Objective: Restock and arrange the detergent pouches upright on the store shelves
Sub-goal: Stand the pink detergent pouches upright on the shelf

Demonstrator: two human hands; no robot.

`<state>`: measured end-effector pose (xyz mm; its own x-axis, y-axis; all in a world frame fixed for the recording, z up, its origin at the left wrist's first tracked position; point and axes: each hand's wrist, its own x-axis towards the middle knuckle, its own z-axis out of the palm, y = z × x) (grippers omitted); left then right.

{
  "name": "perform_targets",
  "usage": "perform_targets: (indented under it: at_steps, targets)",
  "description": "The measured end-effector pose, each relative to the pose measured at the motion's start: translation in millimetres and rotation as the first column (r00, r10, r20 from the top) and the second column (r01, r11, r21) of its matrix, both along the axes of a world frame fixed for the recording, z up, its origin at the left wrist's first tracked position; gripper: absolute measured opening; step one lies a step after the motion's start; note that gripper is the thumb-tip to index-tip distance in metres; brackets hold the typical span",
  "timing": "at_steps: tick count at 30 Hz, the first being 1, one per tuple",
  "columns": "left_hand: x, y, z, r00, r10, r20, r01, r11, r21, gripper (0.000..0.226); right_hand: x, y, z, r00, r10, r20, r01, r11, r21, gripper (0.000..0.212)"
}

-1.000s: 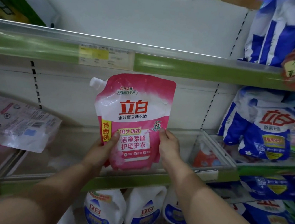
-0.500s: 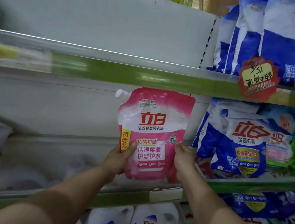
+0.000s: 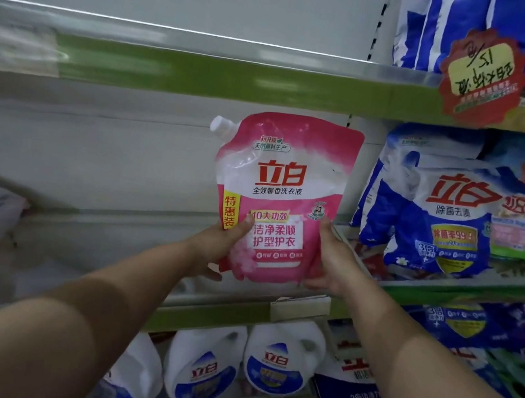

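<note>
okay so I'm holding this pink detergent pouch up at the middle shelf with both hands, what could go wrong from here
1. The pink pouch is gripped only at its lower sides by the left hand and right hand; soft and top-heavy, it may flop over once released.
2. The blue bags sit close on the right, so sliding it that way might knock them.
3. Its base hangs near the shelf's front rail; set too far forward, it could tip off onto the white jugs below.

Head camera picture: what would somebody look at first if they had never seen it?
The bright pink detergent pouch in the middle, held upright in front of the middle shelf, with the left hand and right hand gripping its lower edges. Next, the blue and white detergent bags standing to its right, and the red price tag hanging upside down on the shelf edge above them.
</note>
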<state>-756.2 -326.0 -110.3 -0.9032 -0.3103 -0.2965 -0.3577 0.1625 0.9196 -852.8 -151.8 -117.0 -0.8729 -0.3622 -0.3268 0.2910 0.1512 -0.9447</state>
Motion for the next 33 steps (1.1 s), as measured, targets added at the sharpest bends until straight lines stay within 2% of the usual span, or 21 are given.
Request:
perform_targets:
  at_steps: [2, 6, 13, 20, 27, 31, 33]
  targets:
    - [-1.7, 1.5, -2.4, 1.000, 0.016, -0.020, -0.014, 0.997, 0.071, 0.053, 2.6, -0.8, -2.7, 0.999, 0.006, -0.033, -0.006, 1.000, 0.000, 0.051]
    - [-2.8, 11.3, -11.9, 0.977, 0.144, -0.159, -0.112, 0.974, 0.196, 0.033, 8.8, -1.5, -7.9, 0.995, -0.023, -0.093, 0.023, 1.000, 0.000, 0.045]
    - [-10.0, 16.9, -20.7, 0.923, 0.266, -0.277, -0.213, 0.955, 0.207, 0.042, 7.2, -9.6, -6.8, 0.985, -0.097, -0.143, 0.099, 0.995, 0.009, 0.041]
    - [-28.6, 21.8, -16.3, 0.900, 0.333, -0.281, -0.282, 0.937, 0.207, 0.032, -13.8, -15.4, -1.7, 0.975, -0.091, -0.205, 0.096, 0.995, 0.017, 0.026]
    - [-52.4, 17.0, -10.7, 0.901, 0.340, -0.269, -0.282, 0.931, 0.230, 0.019, -44.2, -26.5, -1.2, 0.963, -0.094, -0.254, 0.103, 0.994, 0.025, 0.036]
    - [-63.7, 11.4, -10.1, 0.922, 0.280, -0.269, -0.228, 0.951, 0.209, 0.015, -62.3, -35.0, 1.8, 0.961, -0.147, -0.233, 0.134, 0.988, -0.072, 0.030]
    - [-70.0, 6.5, -11.9, 0.941, 0.217, -0.261, -0.183, 0.972, 0.148, 0.030, -70.6, -37.4, 5.2, 0.970, -0.126, -0.209, 0.100, 0.986, -0.133, 0.023]
